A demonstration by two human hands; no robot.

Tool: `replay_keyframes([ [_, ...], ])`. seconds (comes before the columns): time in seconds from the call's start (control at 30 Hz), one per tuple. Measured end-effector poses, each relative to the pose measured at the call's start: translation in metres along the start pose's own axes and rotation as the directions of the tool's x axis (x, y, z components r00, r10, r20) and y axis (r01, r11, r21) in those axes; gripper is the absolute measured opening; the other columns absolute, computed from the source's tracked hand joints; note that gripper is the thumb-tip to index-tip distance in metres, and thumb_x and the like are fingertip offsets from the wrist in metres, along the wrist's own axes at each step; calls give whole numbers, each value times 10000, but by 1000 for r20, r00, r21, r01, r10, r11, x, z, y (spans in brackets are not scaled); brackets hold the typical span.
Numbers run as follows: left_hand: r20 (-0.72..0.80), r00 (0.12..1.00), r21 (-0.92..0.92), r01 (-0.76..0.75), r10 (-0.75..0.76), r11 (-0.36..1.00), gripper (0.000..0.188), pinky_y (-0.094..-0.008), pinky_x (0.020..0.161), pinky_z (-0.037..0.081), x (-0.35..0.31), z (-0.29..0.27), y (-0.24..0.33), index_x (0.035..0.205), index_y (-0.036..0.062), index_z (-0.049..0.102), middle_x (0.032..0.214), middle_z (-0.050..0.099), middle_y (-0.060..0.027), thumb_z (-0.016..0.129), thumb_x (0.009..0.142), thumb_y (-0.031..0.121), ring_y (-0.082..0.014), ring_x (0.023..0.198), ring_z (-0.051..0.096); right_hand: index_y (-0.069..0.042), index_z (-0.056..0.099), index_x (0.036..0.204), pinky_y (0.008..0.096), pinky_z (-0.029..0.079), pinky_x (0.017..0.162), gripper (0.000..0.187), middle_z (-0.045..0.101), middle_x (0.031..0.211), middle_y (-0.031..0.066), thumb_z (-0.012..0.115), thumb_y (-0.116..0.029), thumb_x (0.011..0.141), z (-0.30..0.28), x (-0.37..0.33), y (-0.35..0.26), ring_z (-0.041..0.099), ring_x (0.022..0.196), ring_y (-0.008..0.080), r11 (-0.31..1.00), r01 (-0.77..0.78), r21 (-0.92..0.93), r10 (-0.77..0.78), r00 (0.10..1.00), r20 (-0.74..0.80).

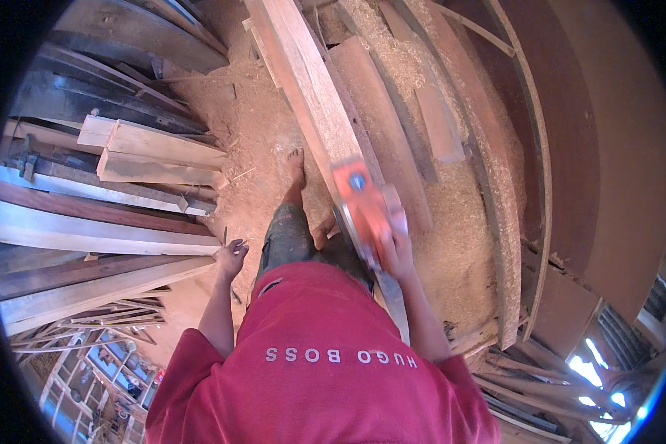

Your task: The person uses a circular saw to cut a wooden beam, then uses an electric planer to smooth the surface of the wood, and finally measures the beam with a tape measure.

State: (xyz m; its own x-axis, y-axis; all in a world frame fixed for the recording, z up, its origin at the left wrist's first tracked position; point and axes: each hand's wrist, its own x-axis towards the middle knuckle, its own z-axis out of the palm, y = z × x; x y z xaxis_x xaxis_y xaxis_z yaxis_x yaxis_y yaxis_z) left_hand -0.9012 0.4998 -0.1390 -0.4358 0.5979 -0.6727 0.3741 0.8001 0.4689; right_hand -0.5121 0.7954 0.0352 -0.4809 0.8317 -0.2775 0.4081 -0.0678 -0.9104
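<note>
My right hand [397,250] is wrapped round the handle of an orange-red electric planer [362,203]. A blue round knob shows at the planer's far end, and the tool is slightly smeared by motion. Beneath it lies a long, pale wooden beam [311,89], which runs from the far edge back past my right side. The planer rests along the beam's upper face, and its sole is hidden. My left hand [233,257] hangs out to the left, off the beam, with its fingers loosely bent and apart. It is nearest the ends of the stacked boards.
Stacked boards [103,229] and short squared timbers [159,152] fill the left side. Wood shavings [451,214] cover the floor to the right, around loose planks [381,126]. A long curved board [496,222] and large brown panels [607,133] stand farther right. My bare foot [296,166] is beside the beam.
</note>
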Motion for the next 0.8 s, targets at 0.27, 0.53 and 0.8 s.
replay_keyframes([
  [0.27, 19, 1000, -142, -18, 20, 990, 518, -375, 855, 523, 11, -9, 63, 1278, -19, 568, 1044, 702, -209, 666, 903, 325, -292, 990, 679, 4, 614, 887, 287, 395, 516, 569, 540, 627, 13, 435, -527, 987, -3, -13, -22, 532, 592, 122, 984, -162, 80, 162, 987, 4],
  [0.53, 7, 997, -48, 78, -77, 996, 464, -385, 845, 517, 51, -52, 44, 1215, -23, 601, 1002, 693, -192, 685, 886, 293, -261, 946, 667, 34, 637, 1081, 329, 429, 531, 396, 568, 645, 70, 489, -326, 1009, 47, 207, -73, 550, 577, 139, 989, 148, -1, -147, 985, -85],
  [0.8, -42, 989, -308, 123, -143, 943, 464, -367, 867, 517, 126, -122, 77, 1260, -6, 573, 1033, 706, -209, 662, 914, 291, -262, 987, 678, -67, 691, 1039, 429, 474, 623, 507, 616, 679, 190, 463, -516, 981, 101, 451, -134, 628, 652, 324, 991, 111, -77, -115, 992, -45],
])
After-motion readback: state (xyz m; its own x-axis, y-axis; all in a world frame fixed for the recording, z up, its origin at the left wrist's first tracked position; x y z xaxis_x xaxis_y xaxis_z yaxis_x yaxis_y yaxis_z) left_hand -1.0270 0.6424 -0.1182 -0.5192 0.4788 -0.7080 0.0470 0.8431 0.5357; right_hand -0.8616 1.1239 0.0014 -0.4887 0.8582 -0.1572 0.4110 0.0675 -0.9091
